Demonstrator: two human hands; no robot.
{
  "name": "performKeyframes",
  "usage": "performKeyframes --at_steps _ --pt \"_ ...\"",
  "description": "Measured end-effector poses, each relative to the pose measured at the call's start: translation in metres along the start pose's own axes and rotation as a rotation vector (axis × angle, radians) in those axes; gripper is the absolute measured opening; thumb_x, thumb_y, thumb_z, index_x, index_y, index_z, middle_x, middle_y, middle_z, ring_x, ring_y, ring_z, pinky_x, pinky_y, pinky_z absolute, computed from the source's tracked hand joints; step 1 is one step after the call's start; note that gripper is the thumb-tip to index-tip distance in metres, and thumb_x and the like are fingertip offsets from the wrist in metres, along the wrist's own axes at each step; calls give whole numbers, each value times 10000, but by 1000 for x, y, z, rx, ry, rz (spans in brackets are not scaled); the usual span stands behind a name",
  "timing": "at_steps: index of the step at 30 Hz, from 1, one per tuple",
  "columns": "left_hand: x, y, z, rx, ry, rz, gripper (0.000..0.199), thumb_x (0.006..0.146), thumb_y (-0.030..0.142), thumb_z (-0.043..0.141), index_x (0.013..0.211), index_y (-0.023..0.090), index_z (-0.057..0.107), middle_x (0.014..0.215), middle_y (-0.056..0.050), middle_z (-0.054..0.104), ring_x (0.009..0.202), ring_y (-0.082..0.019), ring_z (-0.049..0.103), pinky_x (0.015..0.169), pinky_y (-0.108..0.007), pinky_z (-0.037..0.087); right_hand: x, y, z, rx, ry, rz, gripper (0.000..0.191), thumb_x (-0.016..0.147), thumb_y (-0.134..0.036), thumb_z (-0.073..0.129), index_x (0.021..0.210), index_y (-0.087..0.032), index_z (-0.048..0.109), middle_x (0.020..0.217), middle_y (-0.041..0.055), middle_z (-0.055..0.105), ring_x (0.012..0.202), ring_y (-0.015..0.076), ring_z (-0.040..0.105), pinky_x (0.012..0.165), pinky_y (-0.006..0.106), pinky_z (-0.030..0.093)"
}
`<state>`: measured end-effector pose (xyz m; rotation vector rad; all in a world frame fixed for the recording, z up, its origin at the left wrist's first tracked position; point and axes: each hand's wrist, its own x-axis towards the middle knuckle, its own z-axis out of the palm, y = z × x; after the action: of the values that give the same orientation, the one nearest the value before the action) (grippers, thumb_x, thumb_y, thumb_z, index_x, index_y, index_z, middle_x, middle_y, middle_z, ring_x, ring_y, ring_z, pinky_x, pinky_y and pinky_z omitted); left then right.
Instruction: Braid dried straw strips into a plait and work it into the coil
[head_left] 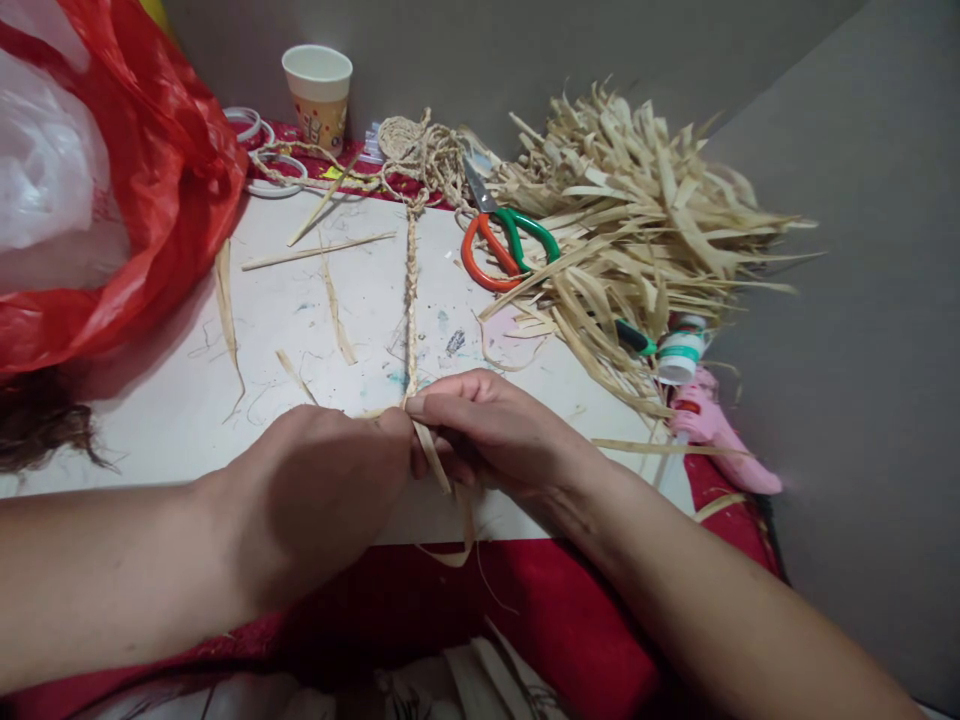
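Observation:
A thin braid of dry straw-coloured strips runs straight down the white board to my two hands. My left hand is closed at the braid's lower end, its fingers mostly hidden behind the back of the hand. Beside it, my right hand pinches the same end between thumb and forefinger. Loose strips hang below the fingers past the board's front edge. The far end of the braid joins a coiled, tangled heap of finished braid.
Scissors with orange and green handles lie beside a big pile of dry strips. To the right are a white bottle and a pink glue gun. A paper cup and a red plastic bag stand left.

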<state>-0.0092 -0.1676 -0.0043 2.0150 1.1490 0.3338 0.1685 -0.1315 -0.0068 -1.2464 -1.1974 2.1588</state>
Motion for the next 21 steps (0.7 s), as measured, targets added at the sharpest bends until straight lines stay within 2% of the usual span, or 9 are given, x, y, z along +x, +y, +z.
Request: performKeyframes --at_steps 4,8,12,15,18,19,21 --pt "1 8 -1 439 -42 43 213 760 44 414 623 173 512 600 -16 449 498 -123 307 509 -325 146 1 3 0 11 -26 -21 305 799 -275 557 546 -116 617 491 3 576 342 32 378 337 166 261" --pt "6 17 -5 586 -73 83 235 746 21 371 646 157 534 603 -27 445 482 -114 253 474 -303 141 1 4 2 29 -8 -29 307 791 -329 598 566 -122 628 483 -6 570 337 32 359 321 166 241" --pt "10 16 -2 591 -31 80 200 742 68 387 635 154 531 556 -11 396 455 -99 180 449 -282 125 2 6 1 24 -3 -21 308 763 -360 648 578 -115 633 485 -6 567 345 31 364 321 164 234" --pt "10 15 3 627 -33 98 244 775 95 362 709 136 594 579 -41 477 455 -108 318 464 -284 135 3 7 0 25 -22 -31 333 778 -369 637 563 -115 617 477 -11 561 339 24 357 326 161 236" --pt "5 21 5 619 -131 48 306 803 104 346 857 100 647 671 -105 598 489 -153 451 489 -306 139 3 7 -1 11 -2 -16 310 785 -361 629 594 -117 619 440 -26 537 315 23 344 320 161 225" --pt "2 24 2 546 -158 27 284 789 107 379 862 103 654 675 -109 615 479 -158 452 494 -311 135 2 6 -1 10 11 -7 282 782 -352 629 628 -116 633 433 -29 534 309 26 344 317 161 220" --pt "-2 32 -7 273 -163 -5 150 704 118 501 741 152 643 600 -60 593 433 -130 381 494 -311 134 1 4 -2 13 23 1 237 779 -333 625 696 -113 655 427 -33 533 303 30 343 315 161 212"
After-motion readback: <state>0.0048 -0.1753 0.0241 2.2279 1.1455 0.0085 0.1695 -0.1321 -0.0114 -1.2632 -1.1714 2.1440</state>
